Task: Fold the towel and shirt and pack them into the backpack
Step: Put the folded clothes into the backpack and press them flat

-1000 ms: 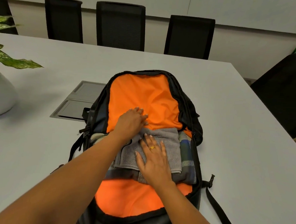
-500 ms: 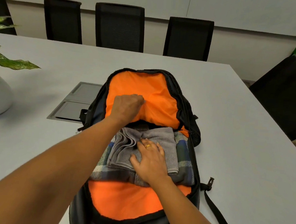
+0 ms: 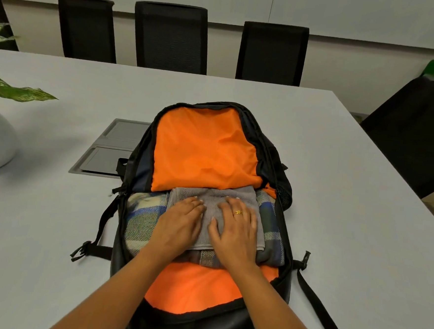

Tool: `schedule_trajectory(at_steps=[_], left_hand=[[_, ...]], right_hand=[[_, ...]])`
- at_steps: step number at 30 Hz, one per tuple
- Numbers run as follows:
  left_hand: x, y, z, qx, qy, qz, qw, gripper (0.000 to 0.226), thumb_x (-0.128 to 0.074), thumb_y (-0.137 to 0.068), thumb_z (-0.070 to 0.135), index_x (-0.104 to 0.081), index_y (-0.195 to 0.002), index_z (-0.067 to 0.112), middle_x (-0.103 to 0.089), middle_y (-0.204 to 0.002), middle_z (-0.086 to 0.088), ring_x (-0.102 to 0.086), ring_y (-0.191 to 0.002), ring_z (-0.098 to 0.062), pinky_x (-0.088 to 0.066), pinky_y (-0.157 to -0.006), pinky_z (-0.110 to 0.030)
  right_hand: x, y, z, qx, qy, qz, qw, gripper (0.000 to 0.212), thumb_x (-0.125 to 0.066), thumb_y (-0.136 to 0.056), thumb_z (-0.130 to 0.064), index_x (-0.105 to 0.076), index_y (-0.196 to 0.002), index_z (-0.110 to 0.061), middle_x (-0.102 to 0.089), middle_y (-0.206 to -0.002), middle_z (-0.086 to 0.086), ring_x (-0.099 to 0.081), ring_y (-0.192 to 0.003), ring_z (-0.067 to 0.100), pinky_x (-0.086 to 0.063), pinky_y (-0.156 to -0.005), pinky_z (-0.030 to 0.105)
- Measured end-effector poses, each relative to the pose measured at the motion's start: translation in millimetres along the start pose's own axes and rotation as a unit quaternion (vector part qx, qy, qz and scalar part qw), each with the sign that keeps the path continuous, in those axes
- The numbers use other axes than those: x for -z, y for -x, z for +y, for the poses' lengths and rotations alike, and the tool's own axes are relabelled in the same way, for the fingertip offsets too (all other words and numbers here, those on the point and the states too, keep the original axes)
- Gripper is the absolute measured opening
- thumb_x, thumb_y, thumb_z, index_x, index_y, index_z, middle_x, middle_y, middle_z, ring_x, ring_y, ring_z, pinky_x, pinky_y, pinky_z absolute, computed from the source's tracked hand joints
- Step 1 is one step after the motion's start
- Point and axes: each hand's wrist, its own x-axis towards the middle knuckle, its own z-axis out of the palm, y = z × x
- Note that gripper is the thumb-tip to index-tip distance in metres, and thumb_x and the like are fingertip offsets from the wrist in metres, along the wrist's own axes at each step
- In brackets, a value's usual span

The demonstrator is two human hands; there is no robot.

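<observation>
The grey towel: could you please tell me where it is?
Head view, centre: towel inside the backpack, atop the plaid shirt, under the left hand and right hand.

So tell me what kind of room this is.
Most likely an office meeting room. A long pale table has a row of matching black chairs along its far side, and a flush cable hatch is set into the tabletop.
</observation>
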Motion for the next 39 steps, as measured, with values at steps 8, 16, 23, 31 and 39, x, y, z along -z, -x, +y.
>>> schedule_trajectory(at_steps=[8, 16, 23, 31, 39], left_hand=[[1.6, 9.3, 0.5, 0.092, -0.010, -0.056, 0.994, 0.058, -0.031, -0.085, 0.041, -0.060, -0.122, 0.007, -0.061, -0.124, -0.009, -0.057, -0.116, -0.025, -0.034, -0.105, -0.033], [15.3, -20.8, -4.7, 0.205, 0.116, -0.069, 0.969, 0.049, -0.041, -0.080, 0.045, -0.067, -0.112, 0.018, -0.068, -0.110, -0.002, -0.059, -0.104, -0.020, -0.042, -0.086, -0.030], [32.4, -38.9, -18.6, 0.068, 0.003, 0.116, 0.991, 0.030, -0.074, -0.069, 0.019, -0.070, -0.095, 0.005, -0.070, -0.090, -0.010, -0.063, -0.086, -0.031, -0.050, -0.072, -0.038], [37.6, -69.4, -64.1, -0.126, -0.241, -0.055, 0.961, 0.045, -0.035, -0.086, 0.037, -0.073, -0.099, 0.016, -0.070, -0.108, -0.004, -0.060, -0.112, -0.030, -0.034, -0.103, -0.053], [57.9, -79.0, -71.5, -0.192, -0.250, 0.060, 0.947, 0.055, -0.024, -0.102, 0.036, -0.073, -0.093, 0.013, -0.073, -0.099, -0.005, -0.064, -0.107, -0.028, -0.012, -0.109, -0.055]], right_hand=[[7.4, -9.9, -2.2, -0.040, 0.056, -0.166, 0.984, 0.080, -0.002, -0.073, -0.058, -0.027, -0.144, -0.031, -0.019, -0.155, -0.004, -0.013, -0.143, 0.017, -0.014, -0.108, 0.052], [18.4, -25.4, -4.2, -0.065, 0.052, -0.176, 0.981, 0.060, -0.035, -0.088, -0.055, -0.033, -0.141, -0.027, -0.031, -0.149, -0.006, -0.025, -0.133, 0.018, -0.025, -0.100, 0.048], [13.1, -8.1, -13.6, 0.087, 0.051, -0.029, 0.994, 0.038, -0.039, -0.082, -0.030, -0.064, -0.107, -0.018, -0.064, -0.113, 0.000, -0.060, -0.106, 0.022, -0.048, -0.084, 0.042], [11.8, -23.1, -27.0, 0.225, 0.020, -0.265, 0.937, 0.063, -0.014, -0.090, -0.062, -0.009, -0.148, -0.039, -0.009, -0.158, -0.003, 0.001, -0.146, 0.016, 0.006, -0.110, 0.058], [6.4, -37.7, -25.6, 0.253, 0.108, -0.286, 0.918, 0.099, -0.039, -0.067, -0.083, 0.001, -0.147, -0.040, -0.004, -0.158, 0.007, 0.002, -0.144, 0.027, 0.002, -0.103, 0.069]])
